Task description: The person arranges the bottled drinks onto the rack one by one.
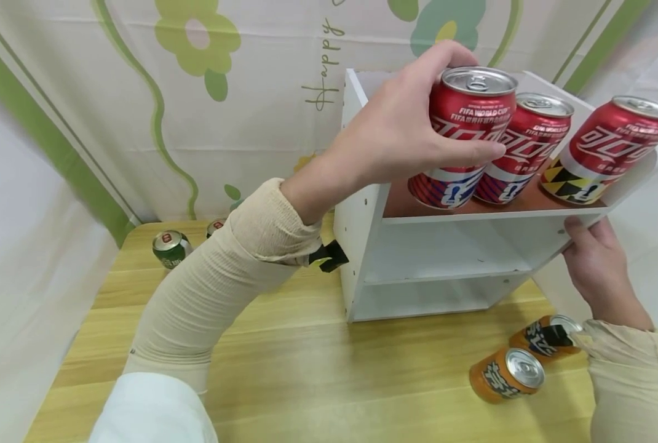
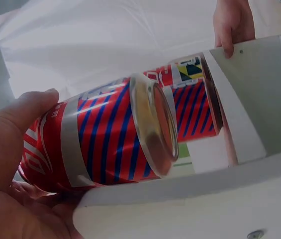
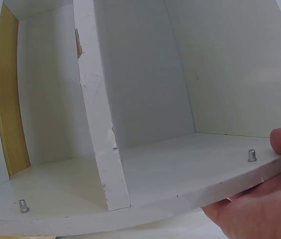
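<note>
My left hand [image 1: 390, 132] grips a red cola can [image 1: 473, 114], thumb across its front and fingers behind. The can is held over the left end of the top board of a small white shelf unit [image 1: 356, 246]. In the left wrist view, the can's bare metal base [image 2: 155, 132] shows above the white side panel. Two more red cans stand on the top board, a middle can [image 1: 539, 132] and a right-hand can [image 1: 617, 144]. My right hand [image 1: 600, 264] holds the unit's right side panel by its front edge, thumb inside in the right wrist view.
Two orange cans stand on the wooden table [image 1: 285, 381] at the right, a nearer can [image 1: 495, 375] and a farther can [image 1: 536, 338]. A green can [image 1: 168, 246] is at the far left, with another can [image 1: 214, 226] partly behind my arm. A flower-patterned curtain [image 1: 262, 92] hangs behind.
</note>
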Demonstrator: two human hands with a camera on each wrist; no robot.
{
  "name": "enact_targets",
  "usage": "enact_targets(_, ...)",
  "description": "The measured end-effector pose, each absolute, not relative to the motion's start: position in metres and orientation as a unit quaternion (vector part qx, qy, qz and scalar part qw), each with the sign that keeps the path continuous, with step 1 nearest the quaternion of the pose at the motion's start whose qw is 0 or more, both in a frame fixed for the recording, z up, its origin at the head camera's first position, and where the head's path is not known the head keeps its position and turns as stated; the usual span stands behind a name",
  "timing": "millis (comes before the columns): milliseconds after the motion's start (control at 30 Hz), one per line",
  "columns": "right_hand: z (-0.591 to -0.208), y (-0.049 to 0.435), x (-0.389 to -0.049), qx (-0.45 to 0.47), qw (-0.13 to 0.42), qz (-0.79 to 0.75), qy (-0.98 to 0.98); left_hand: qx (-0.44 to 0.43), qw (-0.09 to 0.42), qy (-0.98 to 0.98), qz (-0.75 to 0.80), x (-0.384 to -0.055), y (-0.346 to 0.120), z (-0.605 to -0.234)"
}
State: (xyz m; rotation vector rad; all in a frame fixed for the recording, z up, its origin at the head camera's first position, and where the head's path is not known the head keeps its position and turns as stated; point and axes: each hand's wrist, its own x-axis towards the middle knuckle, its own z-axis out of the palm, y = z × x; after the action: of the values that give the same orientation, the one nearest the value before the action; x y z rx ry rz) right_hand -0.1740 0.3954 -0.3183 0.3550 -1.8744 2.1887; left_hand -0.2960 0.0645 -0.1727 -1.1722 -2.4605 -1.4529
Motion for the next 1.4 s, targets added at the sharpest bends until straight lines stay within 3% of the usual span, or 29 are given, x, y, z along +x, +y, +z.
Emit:
enact_targets(200,-0.319,0.395,-0.174,0.127,0.126,0.743,-0.645,-0.356,0.030,-0.815,-0.456,-0.227,0.030,-0.138)
enact_targets(333,-0.321,0.395,-0.174,0.130,0.123,0.744,-0.643,-0.334,0.038,-0.832,-0.441,-0.207,0.020,-0.129)
enact_targets(1400,-0.320,0.394,-0.173,0.136,0.124,0.754,-0.630,-0.307,-0.003,-0.869,-0.388,-0.219,0.015,-0.135)
